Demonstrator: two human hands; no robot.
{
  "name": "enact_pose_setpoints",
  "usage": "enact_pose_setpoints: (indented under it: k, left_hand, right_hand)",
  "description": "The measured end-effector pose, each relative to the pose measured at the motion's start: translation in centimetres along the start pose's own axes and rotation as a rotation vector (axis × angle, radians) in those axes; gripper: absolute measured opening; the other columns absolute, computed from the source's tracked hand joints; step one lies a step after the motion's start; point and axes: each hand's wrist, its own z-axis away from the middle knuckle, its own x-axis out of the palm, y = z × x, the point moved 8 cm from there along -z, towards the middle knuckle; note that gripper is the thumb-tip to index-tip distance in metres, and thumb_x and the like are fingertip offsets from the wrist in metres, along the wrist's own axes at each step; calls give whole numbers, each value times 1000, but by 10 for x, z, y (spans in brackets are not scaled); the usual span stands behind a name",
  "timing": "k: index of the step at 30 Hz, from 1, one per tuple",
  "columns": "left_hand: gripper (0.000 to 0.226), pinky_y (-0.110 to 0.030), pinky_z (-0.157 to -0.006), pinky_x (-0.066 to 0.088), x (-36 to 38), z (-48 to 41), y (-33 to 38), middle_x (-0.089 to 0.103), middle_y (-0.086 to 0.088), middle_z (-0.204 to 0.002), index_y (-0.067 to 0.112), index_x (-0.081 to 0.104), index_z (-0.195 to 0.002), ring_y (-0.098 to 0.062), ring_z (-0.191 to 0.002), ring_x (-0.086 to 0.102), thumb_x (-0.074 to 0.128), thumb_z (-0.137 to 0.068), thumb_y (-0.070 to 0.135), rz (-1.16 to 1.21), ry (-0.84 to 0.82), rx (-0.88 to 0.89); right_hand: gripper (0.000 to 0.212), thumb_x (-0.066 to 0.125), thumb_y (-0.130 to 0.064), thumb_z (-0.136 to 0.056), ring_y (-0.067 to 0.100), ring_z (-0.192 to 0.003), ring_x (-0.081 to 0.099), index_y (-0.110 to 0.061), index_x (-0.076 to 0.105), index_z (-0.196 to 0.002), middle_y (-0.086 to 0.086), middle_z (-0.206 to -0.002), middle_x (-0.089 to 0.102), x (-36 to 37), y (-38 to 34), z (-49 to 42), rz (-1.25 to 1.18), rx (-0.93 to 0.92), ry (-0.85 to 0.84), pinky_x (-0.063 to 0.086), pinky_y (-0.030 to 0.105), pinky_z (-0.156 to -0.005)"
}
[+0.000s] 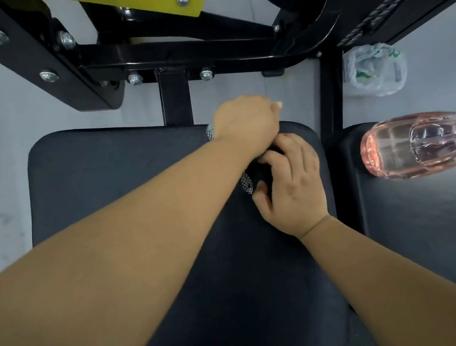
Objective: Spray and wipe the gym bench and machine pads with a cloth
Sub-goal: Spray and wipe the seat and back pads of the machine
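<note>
On pad (pixel 104 175) corner | left hand (pixel 246 123) grips cloth (pixel 247 183) | right hand (pixel 293 190) pinches cloth

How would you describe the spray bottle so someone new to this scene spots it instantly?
Start at the large black seat pad in the middle, then move right to the neighbouring pad. The spray bottle lies on its side there, the only clear, pink-tinted thing among black padding.

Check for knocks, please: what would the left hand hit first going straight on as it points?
The left hand points past the pad edge; probably the black upright post comes first, though depth is unclear.
</note>
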Motion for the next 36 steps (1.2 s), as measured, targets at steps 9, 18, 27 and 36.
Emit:
enact_pose_setpoints:
  k: [9,18,27,36]
  left_hand:
    - [42,-33,-65,34,-20,29,-109,58,-16,-89,7,59,-96,-29,-80,51,29,-101,36,-61,80,-170]
    - [31,-36,-71,34,-1,4,24,60,-13,-111,7,56,-111,-32,-101,55,28,-103,19,-135,89,33]
    - [42,-37,-77,36,-2,3,62,56,-15,-119,5,57,-112,-31,-107,52,26,-103,33,-109,44,292]
    - [36,-33,-89,35,8,22,66,51,-12,-128,5,50,-125,-29,-115,48,25,-104,21,-256,213,123]
  right_hand:
    - [26,54,-21,-73,28,-101,48,-12,53,-97,9,-105,57,-10,14,-2,119,183,68,34,39,-89]
    - [35,50,-16,-85,29,-132,38,-10,62,-117,13,-135,49,-24,2,78,17,167,-147,33,42,-109]
    - [31,55,-15,-78,28,-127,41,-4,65,-106,14,-125,57,-26,6,82,-49,205,-56,32,41,-109]
    - [32,53,-15,-77,30,-126,45,-4,65,-105,13,-123,59,-25,5,81,-28,215,-16,33,43,-109]
